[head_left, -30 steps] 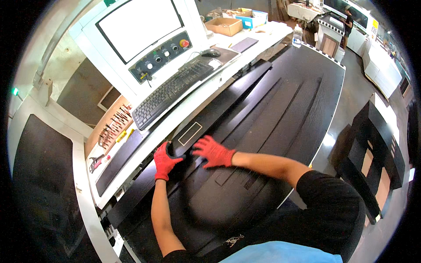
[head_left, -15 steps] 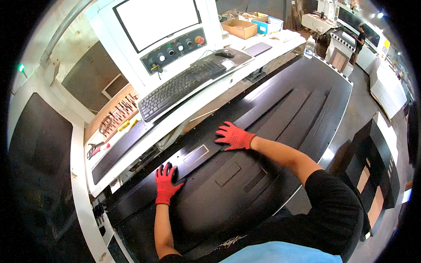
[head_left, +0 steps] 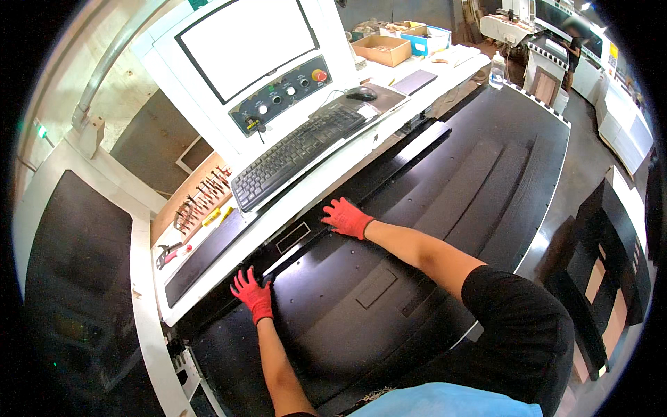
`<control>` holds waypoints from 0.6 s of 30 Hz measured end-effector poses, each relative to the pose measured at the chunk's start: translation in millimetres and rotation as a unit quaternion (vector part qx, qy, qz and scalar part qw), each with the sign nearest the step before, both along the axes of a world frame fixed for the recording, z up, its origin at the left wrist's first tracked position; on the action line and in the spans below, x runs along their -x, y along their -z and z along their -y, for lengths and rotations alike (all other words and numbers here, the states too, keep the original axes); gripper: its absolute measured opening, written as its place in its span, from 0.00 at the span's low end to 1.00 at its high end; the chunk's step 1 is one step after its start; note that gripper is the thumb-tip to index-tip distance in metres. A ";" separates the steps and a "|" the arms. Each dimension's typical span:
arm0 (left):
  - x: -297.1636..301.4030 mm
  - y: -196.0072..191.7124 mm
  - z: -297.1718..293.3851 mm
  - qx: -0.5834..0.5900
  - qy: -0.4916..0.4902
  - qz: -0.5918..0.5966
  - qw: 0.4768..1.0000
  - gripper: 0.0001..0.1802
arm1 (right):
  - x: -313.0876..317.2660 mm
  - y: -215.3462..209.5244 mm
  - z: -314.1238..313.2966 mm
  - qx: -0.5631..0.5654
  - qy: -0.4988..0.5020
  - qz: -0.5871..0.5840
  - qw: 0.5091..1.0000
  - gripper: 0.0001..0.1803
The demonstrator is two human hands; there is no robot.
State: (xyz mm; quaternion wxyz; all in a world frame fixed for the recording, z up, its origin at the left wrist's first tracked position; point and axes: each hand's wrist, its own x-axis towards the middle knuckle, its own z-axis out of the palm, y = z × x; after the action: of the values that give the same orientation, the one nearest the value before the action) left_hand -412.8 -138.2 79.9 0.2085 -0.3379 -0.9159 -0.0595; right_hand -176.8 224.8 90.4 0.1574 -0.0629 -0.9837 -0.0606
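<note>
A long, narrow dark board (head_left: 425,143) with a rectangular cutout (head_left: 293,238) lies along the far side of a black worktable (head_left: 417,229). My left hand (head_left: 253,295), in a red glove with dark fingertips, rests at the board left of the cutout, fingers spread. To the right of the cutout, my right hand (head_left: 348,218) in a matching glove also has its fingers stretched over the board. A bright strip shows along the board's near edge. The undersides of both hands are hidden.
Beyond the worktable stands a white desk with a keyboard (head_left: 299,153), a mouse (head_left: 361,93) and a control panel (head_left: 281,94) under a screen. A rack of tool bits (head_left: 201,198) sits left. A bottle (head_left: 497,71) stands at the far right corner; stacked dark panels (head_left: 590,278) are at right.
Both hands and the board have shifted away from me, toward the desk. A bright strip now shows along the board's near edge. The view has also turned slightly.
</note>
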 end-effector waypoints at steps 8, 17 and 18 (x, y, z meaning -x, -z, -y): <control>-61.2 24.1 -49.3 -0.154 -0.313 0.116 0.930 0.65 | 6.2 6.3 -10.4 0.029 0.029 0.001 0.999 0.27; -29.3 42.5 -60.2 -0.135 -0.443 0.098 0.881 0.57 | -53.9 -4.3 -92.8 0.139 0.093 -0.196 0.966 0.27; -26.1 47.8 -48.6 -0.146 -0.458 0.066 0.875 0.55 | -58.1 -7.8 -116.8 0.111 0.159 -0.230 0.954 0.22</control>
State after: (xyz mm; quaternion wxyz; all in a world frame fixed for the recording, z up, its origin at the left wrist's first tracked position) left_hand -386.6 -89.6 32.1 0.1989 0.1581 -0.9606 -0.1125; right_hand -118.6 341.5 98.2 0.3592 -0.2478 -0.8988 0.0410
